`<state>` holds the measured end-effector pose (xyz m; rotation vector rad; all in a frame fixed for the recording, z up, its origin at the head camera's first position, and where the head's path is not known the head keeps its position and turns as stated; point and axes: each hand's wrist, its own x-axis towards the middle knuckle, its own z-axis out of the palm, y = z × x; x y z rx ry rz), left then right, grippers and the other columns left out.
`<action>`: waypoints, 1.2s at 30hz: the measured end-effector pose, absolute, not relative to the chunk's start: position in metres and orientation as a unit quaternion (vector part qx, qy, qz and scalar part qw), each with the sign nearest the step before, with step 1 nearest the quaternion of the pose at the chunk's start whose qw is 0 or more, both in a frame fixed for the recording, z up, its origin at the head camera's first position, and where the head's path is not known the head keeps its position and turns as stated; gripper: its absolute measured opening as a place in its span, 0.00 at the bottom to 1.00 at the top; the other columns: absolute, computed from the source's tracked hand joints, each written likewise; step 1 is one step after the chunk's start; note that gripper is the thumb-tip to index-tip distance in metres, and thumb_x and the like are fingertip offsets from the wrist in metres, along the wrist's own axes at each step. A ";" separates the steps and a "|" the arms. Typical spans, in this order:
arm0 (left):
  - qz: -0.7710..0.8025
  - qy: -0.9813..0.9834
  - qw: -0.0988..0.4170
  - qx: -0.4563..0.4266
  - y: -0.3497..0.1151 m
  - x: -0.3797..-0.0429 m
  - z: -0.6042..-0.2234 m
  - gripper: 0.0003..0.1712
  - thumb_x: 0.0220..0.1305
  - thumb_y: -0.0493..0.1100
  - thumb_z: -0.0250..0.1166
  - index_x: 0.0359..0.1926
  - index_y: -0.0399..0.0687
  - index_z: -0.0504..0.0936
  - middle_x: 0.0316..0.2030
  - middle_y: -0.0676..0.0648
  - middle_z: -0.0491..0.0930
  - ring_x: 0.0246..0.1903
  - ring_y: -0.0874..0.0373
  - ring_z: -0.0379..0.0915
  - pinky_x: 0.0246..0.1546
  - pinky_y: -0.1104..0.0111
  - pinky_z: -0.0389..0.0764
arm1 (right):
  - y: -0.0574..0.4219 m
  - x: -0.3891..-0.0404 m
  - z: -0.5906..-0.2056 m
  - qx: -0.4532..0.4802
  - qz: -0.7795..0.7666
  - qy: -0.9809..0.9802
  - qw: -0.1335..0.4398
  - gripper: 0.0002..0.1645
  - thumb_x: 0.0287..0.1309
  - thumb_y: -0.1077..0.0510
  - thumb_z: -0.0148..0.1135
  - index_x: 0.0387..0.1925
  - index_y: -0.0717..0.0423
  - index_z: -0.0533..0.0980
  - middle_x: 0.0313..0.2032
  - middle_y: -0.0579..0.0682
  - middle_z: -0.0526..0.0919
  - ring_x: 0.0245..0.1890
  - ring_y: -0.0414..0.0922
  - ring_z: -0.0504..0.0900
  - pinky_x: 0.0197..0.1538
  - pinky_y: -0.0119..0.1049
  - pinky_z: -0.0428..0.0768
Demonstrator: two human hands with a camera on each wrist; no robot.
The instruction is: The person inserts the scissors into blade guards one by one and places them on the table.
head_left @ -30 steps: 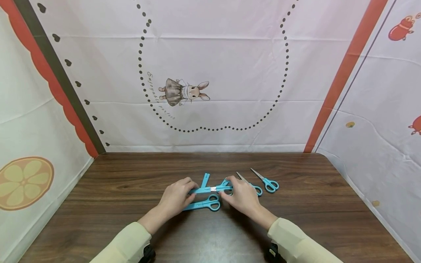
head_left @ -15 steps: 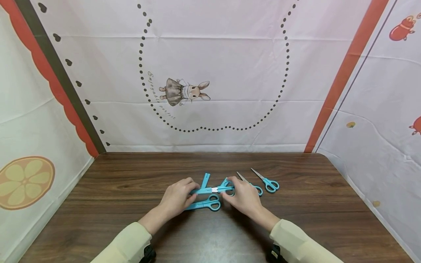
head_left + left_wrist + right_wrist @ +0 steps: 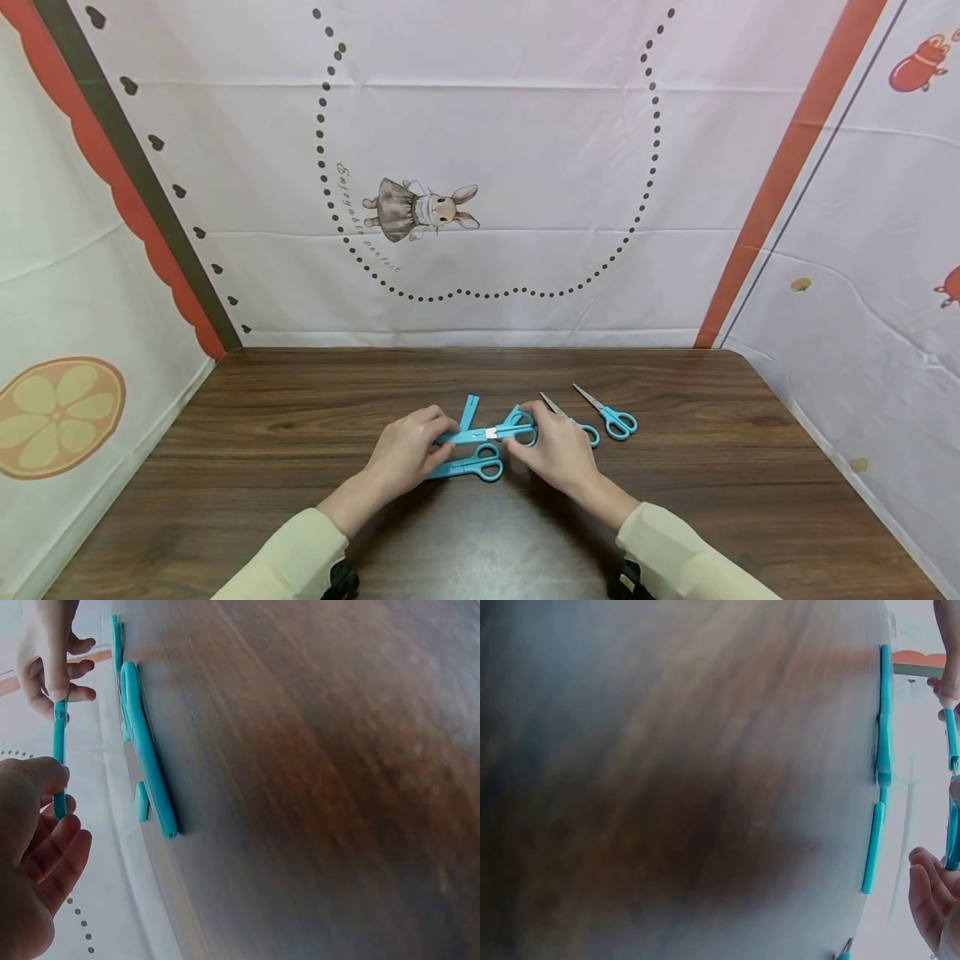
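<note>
My left hand [image 3: 405,447] pinches a light-blue blade cover [image 3: 463,437] between thumb and fingers. The right hand [image 3: 555,446] holds the light-blue handles of a pair of scissors [image 3: 517,428]. A short stretch of bare metal blade [image 3: 491,433] shows between handles and cover; the rest of the blade is inside the cover. Both wrist views show the scissors and cover [image 3: 952,735] held above the table. Just below them in the head view, another pair of covered scissors [image 3: 486,462] lies on the table, its left end hidden by my left hand.
A loose blue cover [image 3: 469,410] lies behind the held scissors. To the right rest two uncovered scissors, one partly behind my right hand [image 3: 590,434] and one farther right [image 3: 617,423]. A printed cloth [image 3: 525,167] hangs behind the brown wooden table [image 3: 480,550].
Both hands have shifted slightly to the right together with the scissors and cover. The grips look the same, and the things on the table have not moved.
</note>
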<state>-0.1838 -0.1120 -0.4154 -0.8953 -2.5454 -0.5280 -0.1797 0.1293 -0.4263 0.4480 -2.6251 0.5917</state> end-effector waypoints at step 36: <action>-0.183 -0.913 0.203 -0.304 -0.103 -0.184 -0.412 0.09 0.52 0.42 0.69 0.37 0.52 0.84 0.32 0.57 0.77 0.25 0.68 0.68 0.21 0.77 0.68 | 0.125 -0.177 -0.421 0.148 0.234 -0.936 0.216 0.29 0.43 0.43 0.71 0.45 0.54 0.75 0.15 0.37 0.68 0.08 0.32 0.56 0.14 0.27 0.57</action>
